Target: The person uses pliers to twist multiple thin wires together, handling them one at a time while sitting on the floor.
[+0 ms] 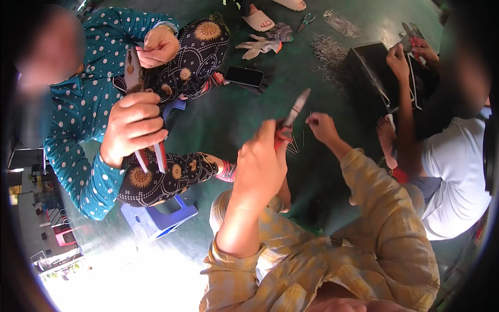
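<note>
So, your left hand (261,164)'s wrapped around the red-handled pliers (283,135), nearer you than the phone (244,76) and right of it, nose up, probably leaving the tip clear. Right hand (324,129)'s fingers are curled together; can't tell if they're pinching anything.

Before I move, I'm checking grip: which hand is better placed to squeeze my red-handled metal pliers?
Probably the left hand: it grips the red-handled metal pliers. The right hand is curled, apart from them.
</note>
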A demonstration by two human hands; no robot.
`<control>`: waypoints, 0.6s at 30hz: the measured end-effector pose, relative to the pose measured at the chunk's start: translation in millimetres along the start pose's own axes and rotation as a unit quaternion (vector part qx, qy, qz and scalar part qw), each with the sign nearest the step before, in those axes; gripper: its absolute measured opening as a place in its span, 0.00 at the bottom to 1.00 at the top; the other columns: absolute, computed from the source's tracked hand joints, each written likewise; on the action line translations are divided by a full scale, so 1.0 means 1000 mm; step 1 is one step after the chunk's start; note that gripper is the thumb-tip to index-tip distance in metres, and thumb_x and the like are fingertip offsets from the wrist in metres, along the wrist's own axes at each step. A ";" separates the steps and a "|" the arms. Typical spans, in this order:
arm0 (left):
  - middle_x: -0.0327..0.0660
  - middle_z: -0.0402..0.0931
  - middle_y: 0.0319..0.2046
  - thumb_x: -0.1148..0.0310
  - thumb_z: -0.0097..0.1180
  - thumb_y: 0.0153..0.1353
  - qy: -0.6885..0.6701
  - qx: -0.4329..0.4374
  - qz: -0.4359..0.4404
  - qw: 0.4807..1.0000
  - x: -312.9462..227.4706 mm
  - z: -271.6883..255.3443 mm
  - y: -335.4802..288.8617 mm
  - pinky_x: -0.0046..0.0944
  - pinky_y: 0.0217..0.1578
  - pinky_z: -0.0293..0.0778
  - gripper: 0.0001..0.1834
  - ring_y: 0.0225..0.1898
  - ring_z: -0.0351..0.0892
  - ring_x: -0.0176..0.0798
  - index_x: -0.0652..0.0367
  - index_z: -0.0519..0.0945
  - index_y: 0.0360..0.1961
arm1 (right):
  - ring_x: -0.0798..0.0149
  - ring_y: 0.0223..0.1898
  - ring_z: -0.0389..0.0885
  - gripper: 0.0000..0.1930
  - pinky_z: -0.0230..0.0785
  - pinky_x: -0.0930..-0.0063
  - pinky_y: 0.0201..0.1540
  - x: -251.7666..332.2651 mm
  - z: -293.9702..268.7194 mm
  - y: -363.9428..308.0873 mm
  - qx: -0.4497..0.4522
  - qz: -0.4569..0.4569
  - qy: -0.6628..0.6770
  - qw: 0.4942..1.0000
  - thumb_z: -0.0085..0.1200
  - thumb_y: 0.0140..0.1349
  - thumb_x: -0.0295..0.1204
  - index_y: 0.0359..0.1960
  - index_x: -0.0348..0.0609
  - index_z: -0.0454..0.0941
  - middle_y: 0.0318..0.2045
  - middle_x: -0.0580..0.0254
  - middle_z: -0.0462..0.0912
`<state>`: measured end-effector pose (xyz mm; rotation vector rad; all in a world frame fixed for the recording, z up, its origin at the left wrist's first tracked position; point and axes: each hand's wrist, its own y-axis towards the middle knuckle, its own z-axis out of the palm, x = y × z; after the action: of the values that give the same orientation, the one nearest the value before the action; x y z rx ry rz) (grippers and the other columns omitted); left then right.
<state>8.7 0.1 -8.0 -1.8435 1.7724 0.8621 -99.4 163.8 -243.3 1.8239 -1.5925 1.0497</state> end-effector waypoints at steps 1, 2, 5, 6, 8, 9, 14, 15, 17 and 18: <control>0.49 0.75 0.28 0.76 0.51 0.56 -0.021 -0.009 0.001 1.000 0.000 0.000 0.000 0.40 0.29 0.71 0.07 0.27 0.78 0.48 0.64 0.73 0.37 | 0.65 0.23 0.76 0.05 0.67 0.72 0.28 0.014 -0.016 0.003 0.004 -0.020 0.009 1.000 0.51 0.50 0.20 0.27 0.41 0.78 0.19 0.57 0.76; 0.48 0.75 0.28 0.76 0.51 0.56 -0.041 -0.022 0.001 0.999 0.003 0.001 0.000 0.38 0.28 0.71 0.07 0.26 0.78 0.45 0.64 0.73 0.37 | 0.64 0.23 0.76 0.05 0.68 0.72 0.29 0.031 -0.029 0.007 0.009 -0.044 0.018 0.999 0.50 0.50 0.20 0.28 0.41 0.78 0.20 0.57 0.77; 0.45 0.73 0.30 0.75 0.52 0.57 -0.076 -0.034 0.026 0.996 0.001 0.003 0.001 0.33 0.26 0.71 0.09 0.23 0.77 0.34 0.67 0.73 0.39 | 0.68 0.24 0.75 0.05 0.68 0.74 0.29 0.068 -0.061 0.000 0.020 -0.075 0.071 0.994 0.50 0.52 0.19 0.30 0.39 0.77 0.21 0.60 0.77; 0.45 0.73 0.30 0.75 0.52 0.57 -0.065 -0.042 0.030 0.997 0.000 0.003 -0.001 0.33 0.26 0.71 0.09 0.23 0.77 0.34 0.67 0.73 0.38 | 0.70 0.24 0.75 0.05 0.67 0.75 0.29 0.081 -0.068 -0.004 0.028 -0.084 0.095 0.991 0.50 0.53 0.19 0.31 0.37 0.77 0.21 0.62 0.77; 0.45 0.73 0.31 0.75 0.52 0.56 -0.051 -0.046 0.044 0.997 -0.001 0.006 -0.003 0.33 0.26 0.71 0.09 0.23 0.77 0.35 0.67 0.73 0.38 | 0.75 0.23 0.72 0.04 0.66 0.79 0.28 0.104 -0.088 -0.022 0.091 -0.100 0.152 0.979 0.48 0.55 0.19 0.32 0.36 0.75 0.21 0.66 0.74; 0.45 0.72 0.31 0.75 0.53 0.56 -0.049 -0.048 0.053 0.996 -0.001 0.007 -0.004 0.34 0.26 0.71 0.09 0.23 0.77 0.35 0.67 0.73 0.38 | 0.77 0.22 0.70 0.04 0.65 0.81 0.28 0.114 -0.098 -0.032 0.122 -0.110 0.179 0.970 0.48 0.56 0.18 0.32 0.35 0.74 0.21 0.68 0.73; 0.42 0.73 0.28 0.77 0.58 0.51 -0.108 -0.003 0.051 0.993 -0.003 0.004 -0.015 0.32 0.25 0.71 0.13 0.24 0.77 0.31 0.66 0.72 0.38 | 0.76 0.22 0.71 0.05 0.66 0.81 0.29 0.141 -0.137 -0.072 0.149 -0.149 0.180 0.961 0.45 0.61 0.22 0.34 0.35 0.75 0.20 0.68 0.73; 0.41 0.73 0.27 0.78 0.58 0.50 -0.144 0.019 0.035 0.989 -0.007 0.005 -0.017 0.31 0.25 0.71 0.14 0.24 0.76 0.30 0.66 0.72 0.38 | 0.76 0.23 0.71 0.06 0.66 0.81 0.29 0.143 -0.146 -0.079 0.148 -0.142 0.168 0.964 0.44 0.61 0.22 0.34 0.36 0.75 0.20 0.67 0.73; 0.39 0.73 0.26 0.81 0.59 0.48 -0.205 0.072 0.004 0.976 -0.013 0.004 -0.021 0.29 0.25 0.72 0.16 0.24 0.76 0.29 0.66 0.71 0.39 | 0.75 0.23 0.73 0.07 0.66 0.82 0.28 0.142 -0.152 -0.091 0.148 -0.139 0.191 0.960 0.44 0.63 0.25 0.35 0.36 0.74 0.19 0.66 0.74; 0.38 0.73 0.26 0.82 0.59 0.48 -0.232 0.105 -0.010 0.967 -0.017 0.003 -0.022 0.28 0.25 0.72 0.16 0.25 0.76 0.28 0.66 0.71 0.40 | 0.75 0.23 0.73 0.07 0.66 0.82 0.28 0.140 -0.155 -0.095 0.142 -0.136 0.209 0.958 0.44 0.63 0.25 0.36 0.36 0.73 0.19 0.66 0.74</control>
<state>30.6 16.2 -1.3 -1.3840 1.4817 0.9621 -38.9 220.3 -29.7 1.7773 -0.9527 1.4693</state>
